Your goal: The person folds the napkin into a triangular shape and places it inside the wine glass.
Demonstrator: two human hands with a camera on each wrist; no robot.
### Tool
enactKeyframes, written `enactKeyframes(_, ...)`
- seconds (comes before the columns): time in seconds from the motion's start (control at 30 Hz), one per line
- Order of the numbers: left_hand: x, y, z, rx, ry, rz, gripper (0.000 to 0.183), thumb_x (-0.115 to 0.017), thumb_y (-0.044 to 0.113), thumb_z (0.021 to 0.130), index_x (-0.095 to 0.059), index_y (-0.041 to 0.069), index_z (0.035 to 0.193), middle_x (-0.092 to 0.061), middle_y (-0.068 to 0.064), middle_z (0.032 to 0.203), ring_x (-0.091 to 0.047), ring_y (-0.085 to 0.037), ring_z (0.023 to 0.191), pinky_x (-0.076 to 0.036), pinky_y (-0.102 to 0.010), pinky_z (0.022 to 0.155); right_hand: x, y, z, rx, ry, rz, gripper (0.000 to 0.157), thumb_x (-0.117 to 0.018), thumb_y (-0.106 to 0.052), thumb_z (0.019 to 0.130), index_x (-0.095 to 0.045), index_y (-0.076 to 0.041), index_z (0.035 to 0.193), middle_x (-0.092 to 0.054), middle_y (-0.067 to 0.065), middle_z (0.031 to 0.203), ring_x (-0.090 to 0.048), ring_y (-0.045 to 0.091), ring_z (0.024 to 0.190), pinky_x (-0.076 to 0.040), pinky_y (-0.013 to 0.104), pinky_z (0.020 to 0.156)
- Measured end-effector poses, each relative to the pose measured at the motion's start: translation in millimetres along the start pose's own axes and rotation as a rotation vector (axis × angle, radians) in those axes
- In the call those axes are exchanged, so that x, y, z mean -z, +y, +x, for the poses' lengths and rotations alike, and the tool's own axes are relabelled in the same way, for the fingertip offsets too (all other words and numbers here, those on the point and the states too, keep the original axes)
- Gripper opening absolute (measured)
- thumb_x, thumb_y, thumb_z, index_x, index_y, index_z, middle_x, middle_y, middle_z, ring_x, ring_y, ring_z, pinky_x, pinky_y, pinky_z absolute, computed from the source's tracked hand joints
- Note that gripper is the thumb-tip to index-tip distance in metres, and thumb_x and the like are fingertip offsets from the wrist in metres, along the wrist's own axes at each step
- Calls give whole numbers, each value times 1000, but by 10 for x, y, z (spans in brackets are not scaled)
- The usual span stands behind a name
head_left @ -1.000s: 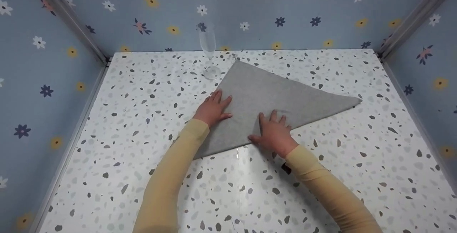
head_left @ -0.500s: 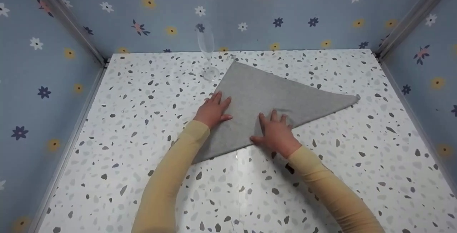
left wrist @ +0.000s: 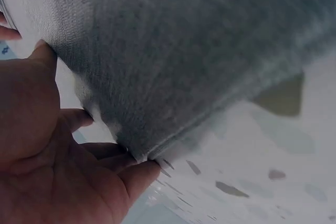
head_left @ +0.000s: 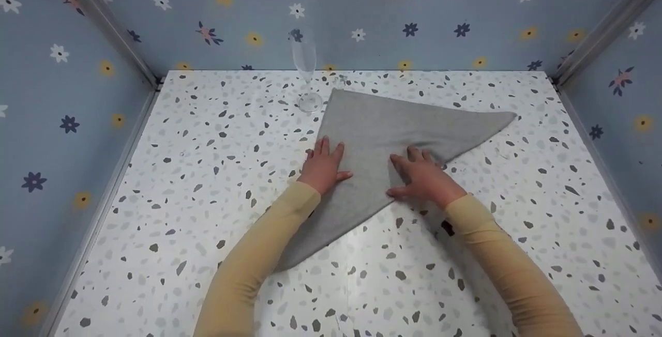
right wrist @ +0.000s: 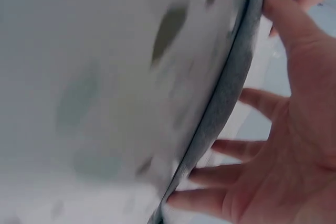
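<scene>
A grey cloth (head_left: 362, 125), folded into a triangle, lies flat on the speckled table. My left hand (head_left: 323, 168) rests on its left edge with spread fingers; in the left wrist view the fingertips touch the cloth's border. On the lower right edge my right hand (head_left: 424, 177) presses down, fingers spread, and small creases show just beyond its fingertips. The right wrist view has that hand (right wrist: 283, 145) along the folded edge (right wrist: 226, 87). Part of the cloth's near corner is hidden by the left sleeve.
A clear champagne flute (head_left: 305, 68) stands upright at the back, close to the cloth's top left corner. Blue flowered walls (head_left: 357, 11) enclose the white speckled table (head_left: 207, 135) at the back and both sides.
Both hands have slid to the right on the cloth. The cloth has turned counterclockwise: its right tip has moved away from me and its near corner closer. The flute stands in place.
</scene>
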State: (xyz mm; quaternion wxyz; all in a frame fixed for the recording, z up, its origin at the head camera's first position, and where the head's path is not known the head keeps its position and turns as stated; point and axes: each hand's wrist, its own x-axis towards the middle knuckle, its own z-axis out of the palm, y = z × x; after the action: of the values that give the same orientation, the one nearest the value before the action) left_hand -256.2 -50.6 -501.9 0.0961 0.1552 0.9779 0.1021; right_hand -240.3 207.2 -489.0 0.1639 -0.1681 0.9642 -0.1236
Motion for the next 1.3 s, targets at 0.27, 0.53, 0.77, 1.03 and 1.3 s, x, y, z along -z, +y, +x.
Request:
enactKeyframes(0.27, 26, 19, -2, -20, -28, 59, 84, -56, 58, 87, -30, 11, 151, -19, -29, 151, -17, -38, 141, -29, -54, 107, 129, 119, 102, 10, -46, 25, 92, -73, -57, 76, -31, -24, 151, -9, 20, 157, -2, 50, 139, -15, 68, 104)
enactKeyframes(0.53, 21, -101, 58, -106, -19, 135, 71, -46, 52, 96, -31, 8, 149, -25, -30, 147, -23, -40, 138, -32, -52, 105, -54, -404, -13, 11, 1, -14, 80, -66, -43, 86, -34, -4, 147, -15, 37, 148, -12, 57, 134, -16, 61, 109)
enactKeyframes(0.77, 5, -144, 139, -167, -12, 115, 61, -42, 42, 101, -30, 8, 150, -19, -25, 153, -16, -38, 141, -24, -51, 110, -274, -832, -74, -72, 37, -13, 103, -66, -64, 77, -30, 5, 146, -12, 43, 145, -16, 57, 133, -28, 65, 102)
enactKeyframes(1.03, 4, -176, 135, -167, -4, 131, 64, -44, 46, 99, -30, 10, 150, -19, -27, 152, -17, -43, 140, -28, -52, 108, -297, -872, -14, -106, 19, -16, 111, -69, -68, 71, -27, 1, 149, -13, 42, 146, -14, 59, 132, -27, 69, 99)
enactKeyframes(1.3, -3, -93, 47, -171, 34, 193, 70, -47, 52, 95, -34, 8, 148, -27, -29, 148, -25, -45, 136, -34, -52, 104, -252, -699, -59, -51, -28, 18, 110, -70, -65, 73, -23, -3, 151, -6, 38, 149, -7, 55, 135, -20, 69, 102)
